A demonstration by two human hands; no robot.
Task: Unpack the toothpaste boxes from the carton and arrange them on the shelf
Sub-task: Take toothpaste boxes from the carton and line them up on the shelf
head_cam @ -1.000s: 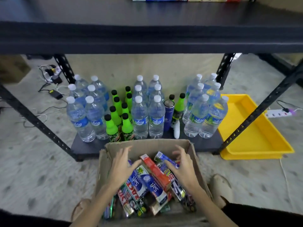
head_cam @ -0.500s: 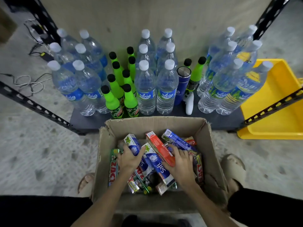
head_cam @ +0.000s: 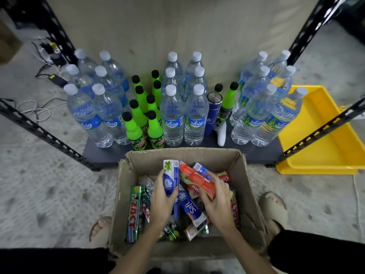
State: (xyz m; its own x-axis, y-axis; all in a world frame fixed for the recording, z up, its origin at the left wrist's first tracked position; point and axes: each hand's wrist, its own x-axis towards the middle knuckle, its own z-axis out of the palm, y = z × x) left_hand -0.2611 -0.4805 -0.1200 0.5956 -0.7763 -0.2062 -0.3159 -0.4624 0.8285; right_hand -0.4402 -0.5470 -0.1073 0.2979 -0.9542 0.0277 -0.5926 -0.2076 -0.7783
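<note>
Left hand has raised blue box upright since 0.5 s ago, fingers wrapped around it, right hand now grasping red box, both above carton

Black perforated steel shelf uprights: tops cut off by upper edge.
Bright yellow plastic tray: right side cut off.
Green foil toothpaste boxes: lower layer, largely covered by both hands; print unreadable.
Tangle of white and black cables: blurred, type indeterminate.
</note>
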